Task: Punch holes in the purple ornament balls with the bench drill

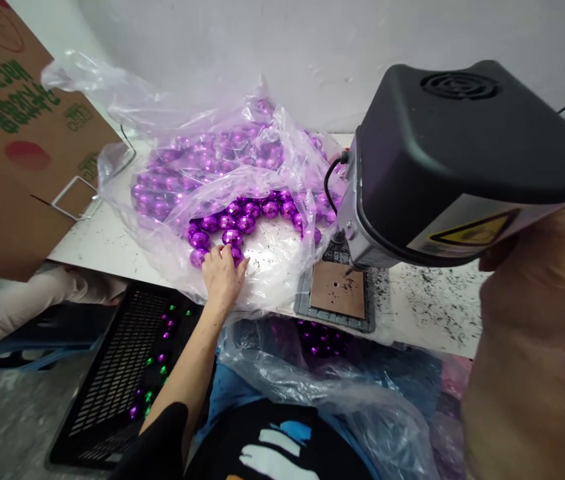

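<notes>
Head cam: I read this as the picking step; next move calls for a secure pinch. Purple ball sits at my left hand, between curled fingers and thumb; can't tell if gripped. Right hand meets the black machine housing, grip hidden.

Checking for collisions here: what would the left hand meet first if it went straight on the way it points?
Probably the purple ball just beyond the fingertips of the left hand, though depth is hard to judge.
</notes>
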`<action>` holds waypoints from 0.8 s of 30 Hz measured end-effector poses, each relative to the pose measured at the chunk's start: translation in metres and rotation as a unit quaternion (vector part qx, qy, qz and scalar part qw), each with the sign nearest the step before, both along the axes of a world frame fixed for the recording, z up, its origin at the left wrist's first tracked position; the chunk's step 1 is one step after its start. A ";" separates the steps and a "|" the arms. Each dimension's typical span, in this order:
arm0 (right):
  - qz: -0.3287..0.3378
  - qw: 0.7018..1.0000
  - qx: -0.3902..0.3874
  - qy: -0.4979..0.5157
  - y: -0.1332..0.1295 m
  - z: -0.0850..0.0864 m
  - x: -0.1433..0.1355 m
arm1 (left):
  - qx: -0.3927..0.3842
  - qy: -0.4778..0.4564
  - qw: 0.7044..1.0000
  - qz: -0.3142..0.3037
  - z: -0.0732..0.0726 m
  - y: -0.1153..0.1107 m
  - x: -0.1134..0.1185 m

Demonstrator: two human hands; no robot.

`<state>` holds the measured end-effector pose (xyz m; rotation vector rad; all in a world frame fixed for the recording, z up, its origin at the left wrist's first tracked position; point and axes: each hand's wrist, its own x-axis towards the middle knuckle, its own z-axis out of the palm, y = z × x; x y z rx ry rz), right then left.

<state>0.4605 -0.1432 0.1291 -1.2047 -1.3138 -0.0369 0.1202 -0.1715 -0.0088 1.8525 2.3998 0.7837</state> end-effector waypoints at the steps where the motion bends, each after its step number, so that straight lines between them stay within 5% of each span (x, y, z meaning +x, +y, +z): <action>1: 0.008 1.000 0.010 0.006 0.001 0.001 -0.001 | -0.034 0.002 0.999 -0.001 -0.005 0.005 -0.006; 5: 0.005 1.000 0.024 0.006 0.004 0.008 -0.004 | -0.033 -0.204 0.972 -0.108 -0.013 0.005 0.003; 8: 0.018 1.000 0.012 0.010 0.004 0.013 -0.006 | -0.024 -0.450 0.869 -0.204 -0.004 -0.001 0.027; 11: 0.034 0.999 0.013 0.016 0.004 0.015 -0.007 | -0.074 -0.588 0.766 -0.251 0.007 -0.006 0.052; 14: 0.054 0.998 0.010 0.032 0.006 0.015 -0.006 | -0.104 -0.641 0.715 -0.257 0.008 -0.011 0.073; 17: 0.066 0.997 -0.005 0.045 0.010 0.015 -0.003 | -0.112 -0.614 0.729 -0.282 0.003 -0.018 0.089; 22: 0.088 0.993 -0.008 0.077 0.020 0.018 -0.005 | -0.131 -0.441 0.825 -0.328 -0.004 -0.023 0.106; 24: 0.090 0.993 -0.001 0.079 0.022 0.020 -0.006 | -0.127 -0.410 0.841 -0.330 -0.005 -0.019 0.111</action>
